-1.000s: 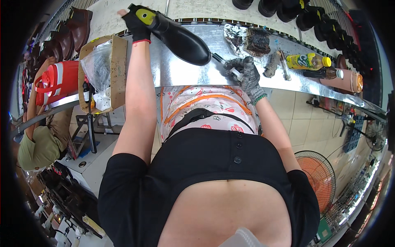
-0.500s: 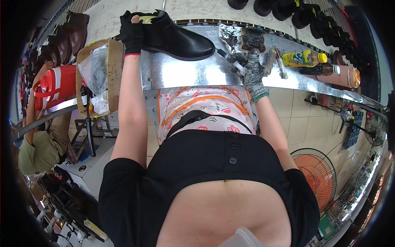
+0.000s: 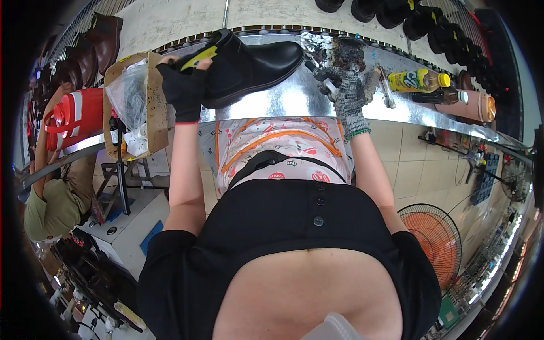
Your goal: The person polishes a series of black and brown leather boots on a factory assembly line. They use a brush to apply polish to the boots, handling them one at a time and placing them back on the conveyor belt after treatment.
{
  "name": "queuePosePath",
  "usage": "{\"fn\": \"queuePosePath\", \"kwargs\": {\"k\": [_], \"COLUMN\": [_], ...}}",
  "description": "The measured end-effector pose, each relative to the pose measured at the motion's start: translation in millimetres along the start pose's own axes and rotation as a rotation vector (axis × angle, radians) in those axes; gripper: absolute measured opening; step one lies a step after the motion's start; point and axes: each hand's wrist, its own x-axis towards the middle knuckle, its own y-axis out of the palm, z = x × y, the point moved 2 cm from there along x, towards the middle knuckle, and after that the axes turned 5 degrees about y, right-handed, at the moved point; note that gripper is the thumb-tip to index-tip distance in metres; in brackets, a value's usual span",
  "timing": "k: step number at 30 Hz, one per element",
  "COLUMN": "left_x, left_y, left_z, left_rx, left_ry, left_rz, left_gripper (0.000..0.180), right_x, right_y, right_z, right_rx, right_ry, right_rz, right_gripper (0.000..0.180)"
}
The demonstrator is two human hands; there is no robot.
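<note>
My left hand (image 3: pixel 184 85), in a black fingerless glove, grips the ankle opening of a black boot (image 3: pixel 255 65) with a yellow insole and holds it on its side over the shiny metal bench (image 3: pixel 294 102). My right hand (image 3: pixel 347 93), in a grey knitted glove, is closed around a brush handle (image 3: pixel 320 73) whose tip points at the boot's toe. Just beyond that hand sits a dirty glue pot (image 3: pixel 343 51).
A cardboard box (image 3: pixel 133 105) with plastic bags stands at the bench's left end. A yellow bottle (image 3: pixel 419 79) and a dark bottle (image 3: pixel 442 96) lie to the right. Brown boots (image 3: pixel 93 45) line the left, black boots (image 3: pixel 408 17) the back. Another person (image 3: pixel 54 198) sits lower left; a fan (image 3: pixel 436 238) stands right.
My left hand has swung the boot from a raised, tilted pose down onto its side over the bench. My right hand has moved up toward the glue pot with the brush.
</note>
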Motion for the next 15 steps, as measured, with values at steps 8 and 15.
{"fn": "queuePosePath", "kwargs": {"k": [8, 15], "left_x": [-39.0, -63.3], "left_y": [-23.6, -18.3], "left_z": [-52.1, -57.5], "left_rx": [-0.1, -0.505], "left_ry": [-0.196, -0.523], "left_rz": [0.252, 0.516], "left_gripper": [0.074, 0.074], "right_x": [0.3, -10.2], "right_y": [-9.2, -13.7], "right_z": [43.0, 80.6], "right_rx": [-0.295, 0.023], "right_ry": [-0.226, 0.07], "right_rz": [0.251, 0.499], "right_gripper": [0.021, 0.034]}}
